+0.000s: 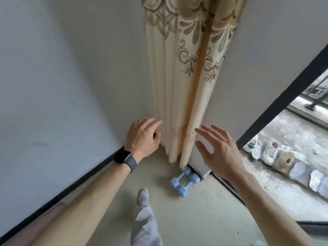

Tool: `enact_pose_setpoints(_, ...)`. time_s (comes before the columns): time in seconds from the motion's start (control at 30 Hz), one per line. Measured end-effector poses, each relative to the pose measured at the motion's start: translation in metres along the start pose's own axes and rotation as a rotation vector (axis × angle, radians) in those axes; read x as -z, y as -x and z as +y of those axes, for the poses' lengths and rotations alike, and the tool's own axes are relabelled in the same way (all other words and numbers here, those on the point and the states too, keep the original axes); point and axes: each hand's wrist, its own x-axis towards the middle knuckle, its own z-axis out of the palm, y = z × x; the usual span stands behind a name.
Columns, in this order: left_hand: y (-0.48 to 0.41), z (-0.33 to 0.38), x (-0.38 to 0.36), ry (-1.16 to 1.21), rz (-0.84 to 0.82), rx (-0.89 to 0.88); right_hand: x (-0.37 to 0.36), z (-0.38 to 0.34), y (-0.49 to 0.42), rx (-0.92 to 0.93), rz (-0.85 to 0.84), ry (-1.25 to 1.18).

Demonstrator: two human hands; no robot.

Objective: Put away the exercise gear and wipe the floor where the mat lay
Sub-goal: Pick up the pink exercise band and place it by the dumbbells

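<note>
Two light blue dumbbells [184, 180] lie side by side on the floor in the room's corner, at the foot of a cream curtain [184, 96]. My left hand [143, 137], with a dark watch on the wrist, is raised beside the curtain's left edge with loosely curled fingers that hold nothing. My right hand [220, 150] hovers to the right of the curtain with its fingers spread, also holding nothing. Both hands are well above the dumbbells. No mat shows in this view.
Grey walls meet in the corner behind the curtain. A black-framed doorway [276, 107] opens on the right onto a balcony with several shoes [271, 153] along its sill. My leg and shoe [142, 197] stand on the pale floor.
</note>
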Motion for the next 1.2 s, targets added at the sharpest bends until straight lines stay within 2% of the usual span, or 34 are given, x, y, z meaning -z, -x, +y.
enact_pose_setpoints(0.2,0.141,-0.055,0.064,-0.147,0.142,0.305,-0.009,-0.088,0.008,0.284,-0.081,-0.075)
enact_pose_setpoints(0.37,0.293,-0.102,0.120,-0.255,0.240,0.621,-0.034,-0.219,0.032,0.558,-0.108,-0.245)
enact_pose_setpoints(0.47,0.405,-0.117,0.147,-0.303,0.287,0.835,-0.057,-0.305,0.073,0.745,-0.181,-0.343)
enact_pose_setpoints(0.6,0.566,-0.111,0.177,-0.389,0.325,1.087,-0.077,-0.415,0.164,0.980,-0.294,-0.454)
enact_pose_setpoints(0.8,0.792,-0.086,0.193,-0.439,0.387,1.367,-0.086,-0.553,0.335,1.257,-0.402,-0.580)
enact_pose_setpoints(1.0,0.984,-0.063,0.202,-0.449,0.431,1.603,-0.088,-0.653,0.502,1.445,-0.496,-0.610)
enact_pose_setpoints(1.2,1.123,-0.053,0.206,-0.412,0.478,1.763,-0.093,-0.730,0.626,1.588,-0.603,-0.548)
